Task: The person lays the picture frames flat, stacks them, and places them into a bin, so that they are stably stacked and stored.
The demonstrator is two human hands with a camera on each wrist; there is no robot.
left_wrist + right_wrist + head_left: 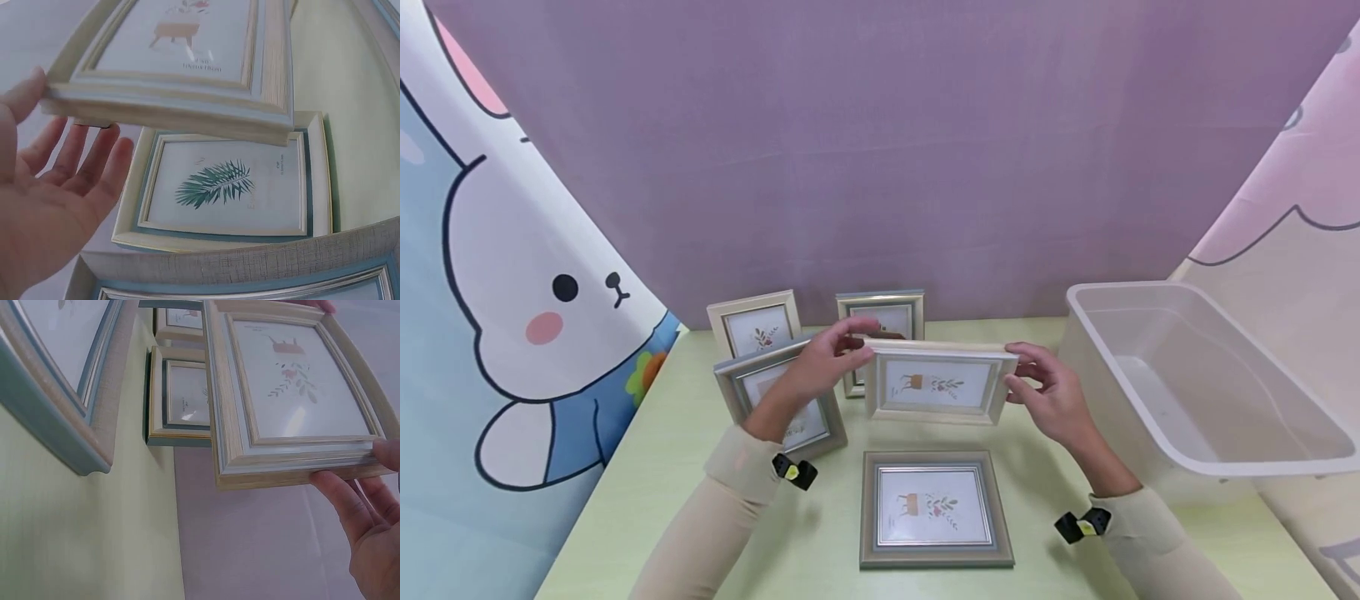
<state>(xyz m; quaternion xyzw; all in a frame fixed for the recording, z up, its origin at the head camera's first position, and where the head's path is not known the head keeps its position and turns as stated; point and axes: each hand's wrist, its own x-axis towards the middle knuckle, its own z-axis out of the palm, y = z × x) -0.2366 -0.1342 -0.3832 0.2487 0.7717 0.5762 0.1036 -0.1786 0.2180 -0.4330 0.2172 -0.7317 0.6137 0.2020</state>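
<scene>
Both hands hold a cream picture frame (936, 383) by its two short sides, raised and tilted above the table. My left hand (823, 358) pinches the left end, thumb at the front edge and fingers behind. At the opposite end my right hand (1051, 396) grips likewise, its thumb (387, 453) on the front border. The print shows a brown pot with flowers, lying sideways in the head view. Directly below, a grey-brown frame (936, 554) with a similar print lies flat. Behind the held one, a frame with a green leaf print (219, 187) is partly covered.
A grey-blue frame (737, 392) leans at the left, partly behind my left forearm, with a cream frame (722, 321) behind it. A whitish plastic bin (1097, 400) stands at the right. Purple cloth (880, 167) rises behind the pale green table (677, 433).
</scene>
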